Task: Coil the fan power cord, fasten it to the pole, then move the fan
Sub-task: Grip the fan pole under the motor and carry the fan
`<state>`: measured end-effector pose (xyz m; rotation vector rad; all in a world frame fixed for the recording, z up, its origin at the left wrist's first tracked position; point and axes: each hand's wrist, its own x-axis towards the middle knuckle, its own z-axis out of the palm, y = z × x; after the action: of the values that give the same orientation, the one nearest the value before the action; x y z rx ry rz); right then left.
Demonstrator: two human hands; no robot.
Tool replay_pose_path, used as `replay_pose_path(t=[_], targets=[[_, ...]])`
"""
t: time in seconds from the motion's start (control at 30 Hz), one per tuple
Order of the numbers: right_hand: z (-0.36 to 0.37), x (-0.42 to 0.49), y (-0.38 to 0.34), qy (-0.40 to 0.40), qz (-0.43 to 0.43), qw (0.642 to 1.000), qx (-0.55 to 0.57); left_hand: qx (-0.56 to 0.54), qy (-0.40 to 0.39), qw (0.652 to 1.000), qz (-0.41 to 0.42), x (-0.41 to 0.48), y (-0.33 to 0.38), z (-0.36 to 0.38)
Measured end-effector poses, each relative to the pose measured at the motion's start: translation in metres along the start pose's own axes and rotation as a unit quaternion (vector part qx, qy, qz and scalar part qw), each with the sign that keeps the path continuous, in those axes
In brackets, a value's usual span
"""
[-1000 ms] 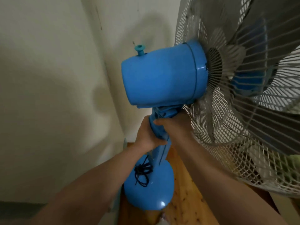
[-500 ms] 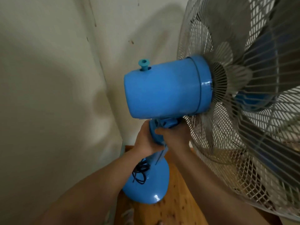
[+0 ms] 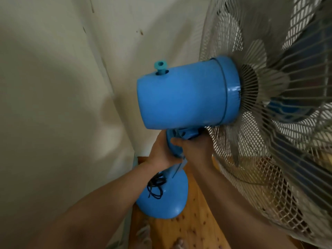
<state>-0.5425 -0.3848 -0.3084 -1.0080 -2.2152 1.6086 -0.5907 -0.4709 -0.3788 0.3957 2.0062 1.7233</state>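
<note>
Beside a cream wall, a person's left hand has its fingers wrapped tight round the top of the pole. Below it, the black cord hangs in a small bundle of loops low on the pole, just above the round blue base. The right hand clamps the neck from the other side, fingers curled. In the past second the fan has shifted in the frame, with the motor lower, the base closer under the hands and both grips unchanged. That suggests the cord is fastened and the carry is under way. Whether the base clears the wooden floor cannot be told. The pale grille fills the right.
</note>
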Motion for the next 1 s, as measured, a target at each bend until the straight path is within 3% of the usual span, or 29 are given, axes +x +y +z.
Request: replay_pose_path(t=[0.23,0.33,0.5,0.83,1.0], targets=[[0.009,-0.007,-0.004,0.026,-0.005,1.000,-0.006,0.169,0.031,0.985,0.008,-0.005,0.001,-0.008],[0.011,-0.012,-0.006,0.044,-0.010,0.999,0.001,0.224,0.019,0.974,0.033,-0.002,0.006,-0.013],[0.010,-0.012,-0.007,0.061,-0.025,0.998,0.004,0.288,-0.015,0.957,0.006,0.002,0.014,-0.017],[0.023,-0.016,-0.010,0.083,-0.007,0.996,-0.012,0.346,-0.035,0.937,0.031,0.008,0.015,-0.029],[0.023,-0.016,-0.005,0.098,-0.023,0.994,-0.044,0.310,-0.046,0.950,0.013,-0.002,0.019,-0.024]])
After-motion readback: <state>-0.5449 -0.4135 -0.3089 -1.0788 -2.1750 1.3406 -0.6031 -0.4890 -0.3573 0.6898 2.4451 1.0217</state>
